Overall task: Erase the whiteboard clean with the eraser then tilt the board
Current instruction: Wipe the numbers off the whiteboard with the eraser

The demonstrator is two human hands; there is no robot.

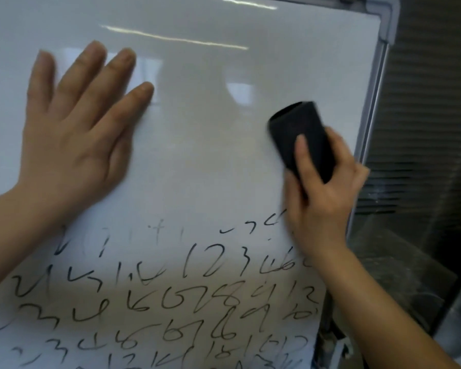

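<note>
Two bare hands work against the whiteboard (pixel 197 155). The left hand (pixel 72 139) lies flat on the board's surface with its fingers straight and spread wide, palm down, holding nothing. The right hand (pixel 322 198) grips the eraser (pixel 301 134), a dark, rounded block; the thumb lies across the eraser's near face and the other fingers wrap round its far side. The eraser's underside is against the board, and its outline is blurred.

Between the two hands the board is white and wiped, with only faint grey traces and bright streaks of reflected ceiling light (pixel 176 39) above the left fingertips. Below both hands and both forearms lie rows of black marker writing (pixel 171 302), mostly digits and loose scrawls, filling the lower part of the board. The row nearest the wrists is half rubbed out, pale and broken; the rows further down are dark and whole.

Just to the right of the eraser hand runs the board's grey metal frame (pixel 378 86), with its rounded corner above the eraser. Beyond the frame, further right, is a dark ribbed surface (pixel 431 102), too dim to identify. No container shows anywhere around the hands.
</note>
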